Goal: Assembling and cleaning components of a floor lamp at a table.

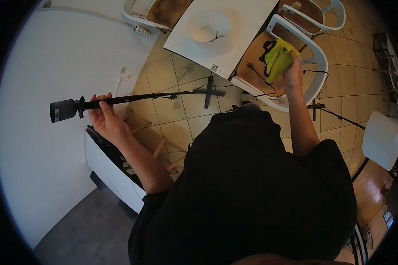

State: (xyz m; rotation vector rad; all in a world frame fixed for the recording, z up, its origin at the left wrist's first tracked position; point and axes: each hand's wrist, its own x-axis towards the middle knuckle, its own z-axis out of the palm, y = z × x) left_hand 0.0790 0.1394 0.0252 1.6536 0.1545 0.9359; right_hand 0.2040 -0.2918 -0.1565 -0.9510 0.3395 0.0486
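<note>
At the left, my left hand (109, 120) is closed around the upper part of a black floor lamp stand (143, 96). Its cup-shaped black socket (63, 110) points toward the white wall, and a cross-shaped foot (208, 92) stands on the tiles. Over a brown chair seat at the right, my right hand (292, 74) grips a bunched yellow-green cloth (277, 61). A black cord with a plug (250, 65) lies on that seat, partly beneath the cloth. Something black beside the cloth is too small to make out.
A white table (181, 37) ahead carries a round white shade (208, 25). White-armed chairs (316, 44) stand around it. To the right is a lamp with a white shade (380, 139). A power strip (142, 31) hangs by the wall; a white-topped piece of furniture (110, 163) stands lower left.
</note>
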